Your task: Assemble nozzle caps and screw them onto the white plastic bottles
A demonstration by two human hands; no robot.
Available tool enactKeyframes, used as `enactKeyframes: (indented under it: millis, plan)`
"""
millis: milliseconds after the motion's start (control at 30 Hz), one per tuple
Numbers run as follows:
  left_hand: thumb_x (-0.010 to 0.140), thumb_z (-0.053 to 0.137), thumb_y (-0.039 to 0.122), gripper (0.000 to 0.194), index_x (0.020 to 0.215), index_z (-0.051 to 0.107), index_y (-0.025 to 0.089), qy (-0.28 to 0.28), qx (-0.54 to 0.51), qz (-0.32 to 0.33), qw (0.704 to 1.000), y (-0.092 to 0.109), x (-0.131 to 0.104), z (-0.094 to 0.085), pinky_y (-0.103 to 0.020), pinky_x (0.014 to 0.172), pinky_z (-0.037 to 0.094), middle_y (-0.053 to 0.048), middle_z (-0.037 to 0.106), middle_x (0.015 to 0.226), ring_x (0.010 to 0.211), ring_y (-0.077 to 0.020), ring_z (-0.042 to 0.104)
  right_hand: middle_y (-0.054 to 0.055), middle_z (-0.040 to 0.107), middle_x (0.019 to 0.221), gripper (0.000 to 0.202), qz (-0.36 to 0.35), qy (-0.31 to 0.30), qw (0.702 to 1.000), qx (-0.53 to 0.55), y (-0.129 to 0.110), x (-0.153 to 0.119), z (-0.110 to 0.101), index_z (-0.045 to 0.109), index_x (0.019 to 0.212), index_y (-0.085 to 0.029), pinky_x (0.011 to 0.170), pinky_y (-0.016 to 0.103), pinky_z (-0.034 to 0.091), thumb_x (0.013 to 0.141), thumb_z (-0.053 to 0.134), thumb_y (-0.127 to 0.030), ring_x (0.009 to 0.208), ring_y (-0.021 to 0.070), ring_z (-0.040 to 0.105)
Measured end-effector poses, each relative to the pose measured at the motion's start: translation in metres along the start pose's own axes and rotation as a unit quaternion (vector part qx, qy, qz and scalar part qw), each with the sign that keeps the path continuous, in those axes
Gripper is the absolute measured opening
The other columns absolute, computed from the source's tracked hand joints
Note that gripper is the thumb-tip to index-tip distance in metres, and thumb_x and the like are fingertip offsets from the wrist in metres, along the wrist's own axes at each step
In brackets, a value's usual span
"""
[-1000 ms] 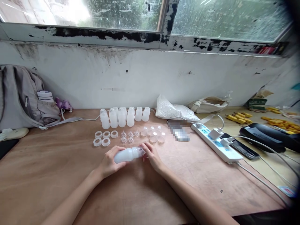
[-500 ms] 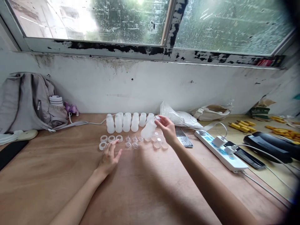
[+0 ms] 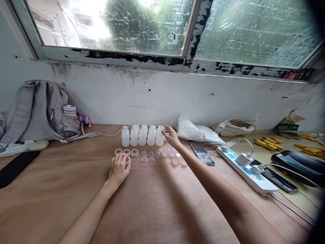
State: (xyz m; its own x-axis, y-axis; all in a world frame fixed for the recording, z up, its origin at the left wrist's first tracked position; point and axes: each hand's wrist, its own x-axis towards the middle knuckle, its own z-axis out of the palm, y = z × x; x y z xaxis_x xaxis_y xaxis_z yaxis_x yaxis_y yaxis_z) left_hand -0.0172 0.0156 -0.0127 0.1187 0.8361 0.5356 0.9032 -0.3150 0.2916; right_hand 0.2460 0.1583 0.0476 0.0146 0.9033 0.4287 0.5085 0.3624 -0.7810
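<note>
At the right end of a row of frosted baby bottles (image 3: 143,136), my right hand (image 3: 171,136) has its fingertips on the upper side of the end bottle (image 3: 159,137), which stands upright. Part of what lies behind that hand is hidden. Nearer to me, my left hand (image 3: 119,171) has its thumb and fingers around a white screw ring (image 3: 127,160). Other rings (image 3: 134,152) lie just beyond the left fingers. Clear teats (image 3: 144,159) sit in small rows between the hands, and clear round caps (image 3: 175,160) lie below my right wrist.
A phone (image 3: 201,153) and a white power strip (image 3: 250,174) with plugged-in chargers lie to the right. White plastic bags (image 3: 198,130) rest against the wall. A grey backpack (image 3: 38,112) and a black flat object (image 3: 17,169) are at the left.
My right hand has brought the tilted bottle upright into the end of the front row. My left fingers have closed around a ring. The camera view has shifted slightly.
</note>
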Motion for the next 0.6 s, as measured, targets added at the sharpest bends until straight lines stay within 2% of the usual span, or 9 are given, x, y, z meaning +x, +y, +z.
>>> enactKeyframes:
  millis: [200, 400, 467, 533, 600]
  plan:
    - [0.075, 0.047, 0.018, 0.024, 0.098, 0.052, 0.020, -0.019, 0.005, 0.003, 1.000, 0.001, -0.001, -0.001, -0.040, 0.084, 0.036, -0.008, 0.059, 0.101, 0.097, -0.0251, 0.050, 0.013, 0.057, 0.099, 0.044, 0.008, -0.018, 0.999, -0.034, 0.003, -0.004, 0.004, 0.046, 0.115, -0.017, 0.076, 0.039, 0.045, 0.074, 0.053, -0.030, 0.083, 0.0211, 0.058]
    - [0.074, 0.048, 0.019, 0.025, 0.098, 0.053, 0.019, -0.023, 0.025, 0.001, 0.999, 0.002, -0.002, -0.001, -0.040, 0.085, 0.035, -0.010, 0.057, 0.105, 0.100, -0.0258, 0.048, 0.015, 0.056, 0.104, 0.048, 0.018, -0.031, 0.998, -0.056, 0.005, -0.006, 0.003, 0.042, 0.117, -0.014, 0.075, 0.037, 0.045, 0.072, 0.054, -0.028, 0.087, 0.0221, 0.057]
    - [0.074, 0.048, 0.019, 0.024, 0.098, 0.053, 0.018, -0.028, 0.029, -0.006, 0.999, 0.002, -0.003, 0.000, -0.040, 0.085, 0.034, -0.010, 0.058, 0.104, 0.100, -0.0258, 0.048, 0.016, 0.055, 0.106, 0.051, 0.010, -0.015, 0.997, -0.077, 0.002, -0.011, 0.001, 0.039, 0.119, -0.013, 0.075, 0.036, 0.045, 0.072, 0.055, -0.027, 0.090, 0.0228, 0.056]
    - [0.075, 0.048, 0.020, 0.024, 0.098, 0.053, 0.018, -0.038, 0.023, -0.011, 0.999, 0.002, -0.003, 0.000, -0.040, 0.086, 0.034, -0.009, 0.059, 0.103, 0.099, -0.0249, 0.049, 0.015, 0.055, 0.104, 0.045, -0.017, 0.011, 0.992, -0.123, -0.004, -0.022, 0.000, 0.040, 0.116, -0.013, 0.073, 0.034, 0.044, 0.074, 0.051, -0.025, 0.086, 0.0215, 0.056]
    - [0.075, 0.048, 0.019, 0.023, 0.097, 0.053, 0.018, -0.049, 0.011, -0.008, 0.999, 0.003, -0.003, 0.001, -0.039, 0.085, 0.034, -0.007, 0.060, 0.100, 0.095, -0.0236, 0.051, 0.011, 0.059, 0.092, 0.029, -0.048, 0.014, 0.984, -0.170, -0.010, -0.041, 0.001, 0.047, 0.106, -0.014, 0.069, 0.031, 0.043, 0.078, 0.043, -0.023, 0.075, 0.0183, 0.057]
